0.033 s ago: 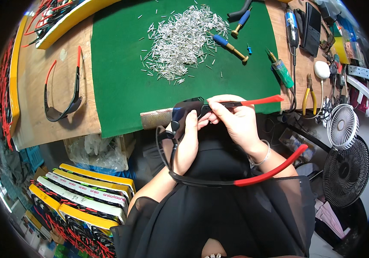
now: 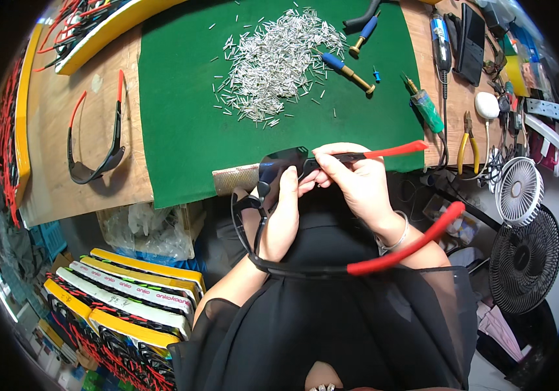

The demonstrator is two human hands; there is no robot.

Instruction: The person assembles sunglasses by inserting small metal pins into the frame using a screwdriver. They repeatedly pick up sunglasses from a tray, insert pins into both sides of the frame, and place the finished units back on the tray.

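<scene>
Pinched between the thumb and fingers of the right hand (image 2: pixel 361 186) is one temple of the black-and-red sunglasses (image 2: pixel 278 166) — the left hand (image 2: pixel 281 215) closes on their front. They are at the near edge of the green mat (image 2: pixel 178 117); silver pins (image 2: pixel 276 68) heap on it. Left of the mat — another pair of sunglasses (image 2: pixel 118 120).

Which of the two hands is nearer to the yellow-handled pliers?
Right. The right hand is to the left of the pliers; the left hand is farther left.
</scene>
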